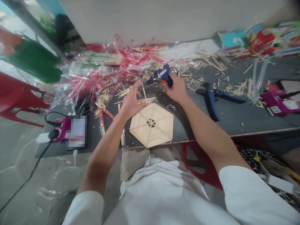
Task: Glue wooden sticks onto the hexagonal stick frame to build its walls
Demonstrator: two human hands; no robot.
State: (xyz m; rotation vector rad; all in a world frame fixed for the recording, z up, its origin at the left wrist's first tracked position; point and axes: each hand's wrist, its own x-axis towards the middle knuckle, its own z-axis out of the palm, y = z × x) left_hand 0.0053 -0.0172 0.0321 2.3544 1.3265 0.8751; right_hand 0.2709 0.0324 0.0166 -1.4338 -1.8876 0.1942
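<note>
One right hand (177, 89) gripping glue gun (161, 75), left hand (132, 101) spread open, stick hexagon (152, 125) at near table edge (257, 131)

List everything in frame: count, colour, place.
glue gun: 1, blue, held beyond the hexagon
stick hexagon: 1, pale wood, table's near edge
hand tool: 1, dark blue, lying right of the hexagon
loose sticks: many, pale wood, scattered on the table's far side
plastic wrap: 1 heap, clear and red, far left of the table
left power strip: 1, purple, table's left end, cable plugged in
right power strip: 1, purple, table's right end
table: 1, dark grey
red chair: 1, on the floor at left
left hand: open, fingers spread, beside a thin stick
right hand: shut on the glue gun
</note>
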